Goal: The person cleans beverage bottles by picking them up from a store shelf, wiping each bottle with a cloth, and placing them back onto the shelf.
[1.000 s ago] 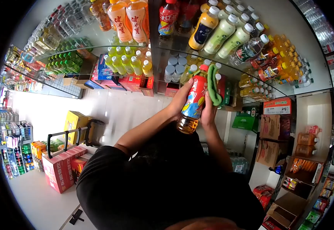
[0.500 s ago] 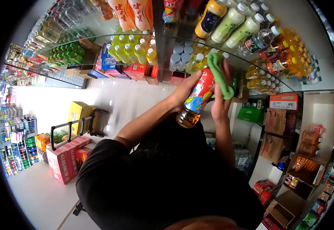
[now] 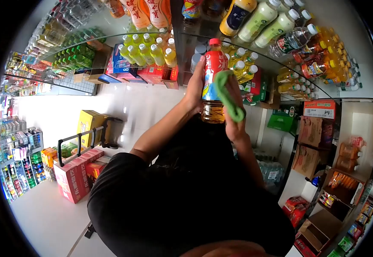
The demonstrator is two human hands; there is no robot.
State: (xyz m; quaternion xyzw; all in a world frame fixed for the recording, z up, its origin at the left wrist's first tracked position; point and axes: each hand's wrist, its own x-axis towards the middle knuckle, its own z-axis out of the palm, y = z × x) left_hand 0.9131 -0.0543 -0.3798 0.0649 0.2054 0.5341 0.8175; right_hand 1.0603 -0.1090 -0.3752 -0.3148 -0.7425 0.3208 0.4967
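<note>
A drink bottle [image 3: 212, 79] with a red cap, a red and blue label and amber liquid is held almost upright in front of my chest. My left hand [image 3: 194, 91] is closed round its left side. On the other side, my right hand [image 3: 235, 125] grips a folded green cloth [image 3: 228, 95], which lies against the lower label. The cloth hides part of my right fingers. Just behind the bottle, yellow-green drink bottles [image 3: 247, 73] with white caps stand on a lower shelf.
Glass shelves [image 3: 195, 31] of bottles span the top, close beyond my hands. Cardboard boxes [image 3: 310, 129] fill a rack on the right. A hand cart [image 3: 80, 136] stands on the left beside a pink carton [image 3: 72, 182] and a yellow box [image 3: 88, 123].
The bottle has turned from a tilt to nearly upright and moved slightly left, and its red cap now shows. The cloth has moved down and left from near the bottle's top to its lower label.
</note>
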